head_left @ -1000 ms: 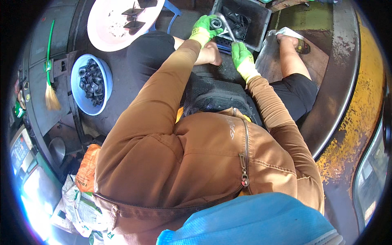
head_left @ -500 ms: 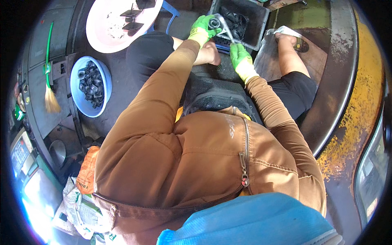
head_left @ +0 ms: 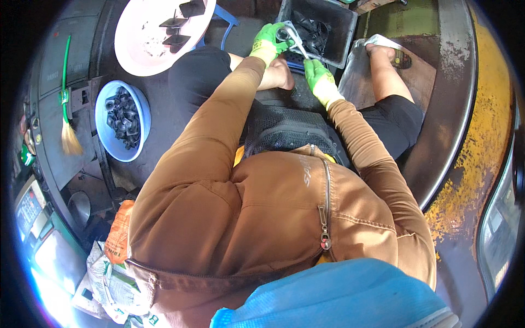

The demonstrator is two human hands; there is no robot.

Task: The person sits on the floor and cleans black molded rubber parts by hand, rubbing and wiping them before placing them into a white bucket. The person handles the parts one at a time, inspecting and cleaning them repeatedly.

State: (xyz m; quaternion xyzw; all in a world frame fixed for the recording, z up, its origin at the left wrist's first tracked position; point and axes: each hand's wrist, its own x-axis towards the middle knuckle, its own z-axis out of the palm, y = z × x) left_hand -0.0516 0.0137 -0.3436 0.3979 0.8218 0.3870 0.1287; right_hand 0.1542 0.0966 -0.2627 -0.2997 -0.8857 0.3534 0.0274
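In a green glove, my left hand point(head_left: 267, 42) is closed around a small black part with a round opening point(head_left: 283, 35), held in front of the dark crate. My right hand point(head_left: 321, 81), gloved the same, grips the near end of a slim, shiny grey tool point(head_left: 297, 41). Its far end reaches up to the black part and seems to touch it. The tool's exact kind cannot be made out. Beyond both hands stands a dark grey crate point(head_left: 346, 38) with black pieces point(head_left: 313, 33) inside.
A pink basin point(head_left: 128, 41) with several black pieces stands at the far left. Nearer is a blue basin point(head_left: 143, 112) full of black parts. A green-handled brush point(head_left: 65, 106) lies left. A worn yellow metal edge point(head_left: 465, 180) runs along the right.
Both hands have shifted slightly left and nearer, with the black part and the tool still in them. The tool's far end has tipped a little to the left.
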